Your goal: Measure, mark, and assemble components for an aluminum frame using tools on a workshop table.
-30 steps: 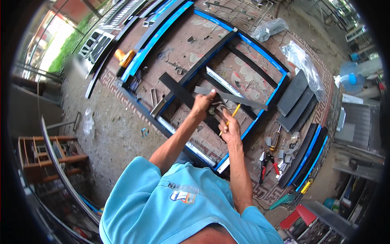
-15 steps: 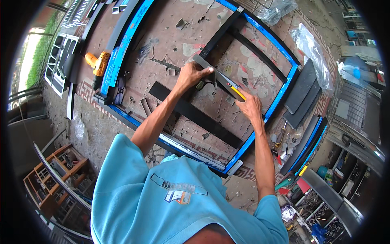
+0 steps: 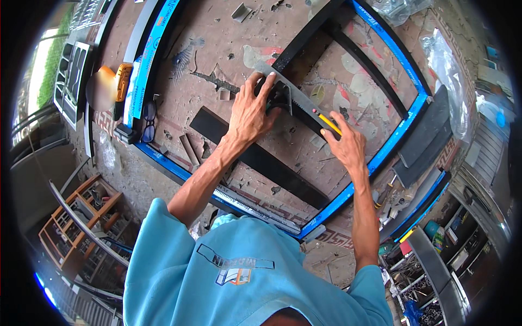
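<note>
My left hand (image 3: 251, 111) is closed around a metal square (image 3: 304, 100), with fingertips on its blade near the left end and the thumb by its dark stock. The blade lies slanted along a black bar (image 3: 304, 41) that crosses a frame with blue film (image 3: 399, 117). Thumb and fingers of my right hand (image 3: 349, 146) grip a yellow pencil (image 3: 330, 124), its reddish end pointing up and left near the blade's right end. Where the pencil meets the bar is hard to make out.
A loose black bar (image 3: 261, 160) lies nearer me. Left of it are glasses (image 3: 148, 122), an orange drill (image 3: 123, 81) and blue-filmed profiles (image 3: 145, 70). To the right lie dark panels (image 3: 427, 136) and clear plastic wrap (image 3: 448, 81). Small metal offcuts (image 3: 241, 12) litter the tiled floor.
My left hand has shifted its hold, its fingers now spread over the square's blade and stock. The pencil in my right hand has drawn slightly right. The whole view has shifted a little.
</note>
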Demonstrator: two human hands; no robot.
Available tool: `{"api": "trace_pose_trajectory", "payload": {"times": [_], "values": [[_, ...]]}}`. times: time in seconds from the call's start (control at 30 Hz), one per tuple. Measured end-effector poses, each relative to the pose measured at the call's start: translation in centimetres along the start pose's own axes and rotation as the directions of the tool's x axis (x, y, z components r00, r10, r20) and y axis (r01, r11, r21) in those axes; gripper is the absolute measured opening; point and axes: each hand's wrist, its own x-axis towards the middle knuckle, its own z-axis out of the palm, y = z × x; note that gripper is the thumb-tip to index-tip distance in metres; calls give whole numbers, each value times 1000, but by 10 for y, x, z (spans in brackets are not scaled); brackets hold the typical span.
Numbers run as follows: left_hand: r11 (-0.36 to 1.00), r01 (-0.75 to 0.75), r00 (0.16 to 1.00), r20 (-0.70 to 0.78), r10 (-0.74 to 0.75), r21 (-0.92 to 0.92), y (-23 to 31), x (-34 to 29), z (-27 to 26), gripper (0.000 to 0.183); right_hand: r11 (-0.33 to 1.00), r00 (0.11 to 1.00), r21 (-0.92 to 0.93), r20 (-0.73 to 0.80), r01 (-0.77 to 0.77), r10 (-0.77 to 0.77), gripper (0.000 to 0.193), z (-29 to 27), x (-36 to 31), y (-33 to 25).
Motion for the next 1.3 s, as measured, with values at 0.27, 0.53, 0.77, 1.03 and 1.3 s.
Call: {"api": "trace_pose_trajectory", "payload": {"times": [0.27,0.53,0.77,1.03,1.3], "values": [[994,106,994,-7,-106,10,6,4,5,79,995,997,-78,55,58,-54,46,-9,11,8],[995,98,995,-7,-98,4,7,6,3,75,985,992,-136,-54,108,-116,47,3,8,-3],[992,122,991,57,-123,23,3,10,-3,76,987,982,-81,-119,139,-148,43,14,9,10],[995,98,994,42,-99,16,0,9,-1,76,988,977,-71,-155,140,-150,39,16,10,9],[994,105,993,48,-106,28,-1,7,-2,77,995,987,-3,-132,97,-97,37,17,10,10]]}}
